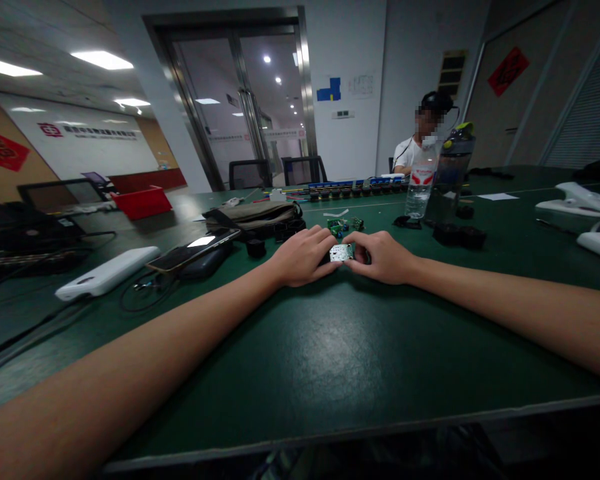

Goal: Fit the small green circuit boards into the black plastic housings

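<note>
A small circuit board [341,253] with a pale, silvery face is held between my two hands, low over the green table [330,347]. My left hand [305,255] grips its left side, fingers curled over the top and the thumb at the lower edge. On the right side, my right hand [380,257] pinches the board between thumb and index finger. Just beyond my hands lie green circuit boards [337,227] with small parts on them. The board's underside is hidden.
Left of my arm are a white power bank [107,272], a phone [195,251] and a grey-brown bag [257,218]. A water bottle [419,193] and a dark tumbler [450,177] stand to the right, near black blocks [459,236]. A person [415,147] sits across the table.
</note>
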Action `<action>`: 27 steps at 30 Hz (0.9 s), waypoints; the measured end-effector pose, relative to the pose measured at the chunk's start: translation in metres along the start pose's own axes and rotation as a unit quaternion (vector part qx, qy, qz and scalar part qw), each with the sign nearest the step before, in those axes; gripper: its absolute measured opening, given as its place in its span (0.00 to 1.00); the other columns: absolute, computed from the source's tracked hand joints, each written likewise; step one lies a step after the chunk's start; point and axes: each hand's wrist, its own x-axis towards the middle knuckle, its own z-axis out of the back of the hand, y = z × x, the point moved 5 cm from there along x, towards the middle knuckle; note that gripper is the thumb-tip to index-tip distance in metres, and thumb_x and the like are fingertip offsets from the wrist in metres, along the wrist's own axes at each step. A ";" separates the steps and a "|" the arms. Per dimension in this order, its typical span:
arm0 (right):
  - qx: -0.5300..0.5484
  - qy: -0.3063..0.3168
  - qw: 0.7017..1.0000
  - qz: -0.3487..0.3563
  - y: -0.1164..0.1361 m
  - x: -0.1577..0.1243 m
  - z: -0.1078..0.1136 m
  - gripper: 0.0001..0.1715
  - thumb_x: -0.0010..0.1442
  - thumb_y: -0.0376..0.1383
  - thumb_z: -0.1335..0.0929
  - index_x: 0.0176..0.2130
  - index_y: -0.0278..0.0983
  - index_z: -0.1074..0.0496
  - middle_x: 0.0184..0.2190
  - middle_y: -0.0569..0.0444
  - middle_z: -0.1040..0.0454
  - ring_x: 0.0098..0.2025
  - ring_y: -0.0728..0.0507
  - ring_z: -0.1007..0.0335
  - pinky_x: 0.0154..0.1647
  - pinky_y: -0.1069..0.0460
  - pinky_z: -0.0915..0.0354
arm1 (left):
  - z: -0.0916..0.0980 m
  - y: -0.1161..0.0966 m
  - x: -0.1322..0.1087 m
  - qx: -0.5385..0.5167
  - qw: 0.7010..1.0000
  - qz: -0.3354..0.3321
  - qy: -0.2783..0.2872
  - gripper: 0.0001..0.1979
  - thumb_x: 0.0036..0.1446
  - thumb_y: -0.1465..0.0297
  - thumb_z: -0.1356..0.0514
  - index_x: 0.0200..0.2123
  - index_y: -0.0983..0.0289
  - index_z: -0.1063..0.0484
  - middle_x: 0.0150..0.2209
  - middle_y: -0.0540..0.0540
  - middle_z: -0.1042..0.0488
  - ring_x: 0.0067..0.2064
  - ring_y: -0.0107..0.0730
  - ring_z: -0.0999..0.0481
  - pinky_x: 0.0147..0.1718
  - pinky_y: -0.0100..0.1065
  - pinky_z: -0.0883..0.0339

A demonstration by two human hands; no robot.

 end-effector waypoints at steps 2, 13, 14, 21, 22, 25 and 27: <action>-0.001 0.002 1.000 0.000 0.000 0.000 0.000 0.14 0.57 0.36 0.30 0.44 0.33 0.28 0.22 0.59 0.29 0.24 0.50 0.34 0.30 0.55 0.43 | 0.000 0.000 0.000 0.000 1.000 -0.002 0.000 0.21 0.67 0.56 0.53 0.41 0.67 0.32 0.40 0.61 0.28 0.40 0.41 0.32 0.40 0.40 0.35; 0.001 0.004 1.000 -0.001 0.000 0.000 0.000 0.14 0.57 0.36 0.30 0.44 0.33 0.28 0.22 0.60 0.29 0.23 0.50 0.35 0.30 0.55 0.43 | 0.000 -0.001 0.000 0.003 1.000 0.000 0.001 0.19 0.67 0.57 0.51 0.42 0.67 0.32 0.40 0.61 0.28 0.41 0.41 0.31 0.40 0.39 0.36; 0.001 0.004 1.000 -0.001 0.000 0.000 0.000 0.14 0.57 0.36 0.30 0.43 0.33 0.28 0.22 0.60 0.29 0.23 0.50 0.35 0.30 0.55 0.43 | 0.000 -0.001 0.000 0.003 1.000 0.000 0.001 0.19 0.67 0.57 0.51 0.42 0.67 0.32 0.40 0.61 0.28 0.41 0.41 0.31 0.40 0.39 0.36; 0.004 0.003 1.000 -0.003 0.000 0.000 -0.001 0.13 0.57 0.36 0.30 0.43 0.34 0.28 0.22 0.60 0.29 0.23 0.50 0.35 0.30 0.55 0.43 | 0.000 0.000 0.000 0.003 1.000 0.001 0.002 0.19 0.67 0.56 0.51 0.41 0.66 0.32 0.39 0.60 0.28 0.41 0.41 0.31 0.40 0.39 0.36; 0.004 0.003 1.000 -0.003 0.000 0.000 -0.001 0.13 0.57 0.36 0.30 0.43 0.34 0.28 0.22 0.60 0.29 0.23 0.50 0.35 0.30 0.55 0.43 | 0.000 0.000 0.000 0.001 1.000 0.000 0.001 0.19 0.67 0.56 0.52 0.41 0.66 0.32 0.40 0.60 0.28 0.41 0.41 0.31 0.40 0.39 0.36; 0.002 0.003 1.000 -0.002 -0.001 0.000 -0.001 0.13 0.57 0.36 0.30 0.43 0.34 0.29 0.22 0.60 0.29 0.23 0.50 0.35 0.30 0.55 0.43 | 0.000 0.000 0.000 0.000 1.000 -0.001 0.001 0.20 0.67 0.56 0.53 0.40 0.67 0.32 0.39 0.61 0.28 0.41 0.41 0.31 0.39 0.40 0.35; 0.000 0.004 1.000 -0.002 -0.001 0.000 -0.001 0.13 0.57 0.36 0.30 0.43 0.34 0.29 0.22 0.60 0.29 0.23 0.50 0.35 0.30 0.55 0.43 | 0.000 0.000 0.000 0.002 1.000 0.000 0.002 0.20 0.67 0.56 0.52 0.40 0.66 0.32 0.39 0.61 0.28 0.41 0.41 0.31 0.39 0.40 0.35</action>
